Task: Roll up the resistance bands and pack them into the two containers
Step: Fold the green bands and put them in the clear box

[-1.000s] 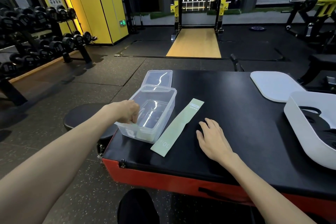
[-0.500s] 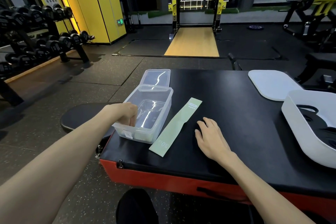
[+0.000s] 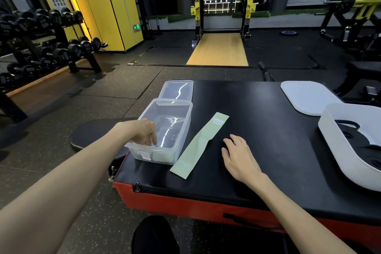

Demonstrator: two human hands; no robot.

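Resistance band, pale-green flat strip, long axis fore-aft, nearest flat, empty right hand; slack left hand inside clear plastic container.

A clear rectangular plastic container stands at the near left corner of a black-topped padded platform with red sides. Its clear flat lid lies just behind it along the left edge. The left hand reaches over the container's near left rim, fingers pointing down inside. A flat pale green resistance band lies just beside the container. The right hand rests flat near the front edge. At the right edge sits a white oval tub holding black bands, with a white lid behind it.
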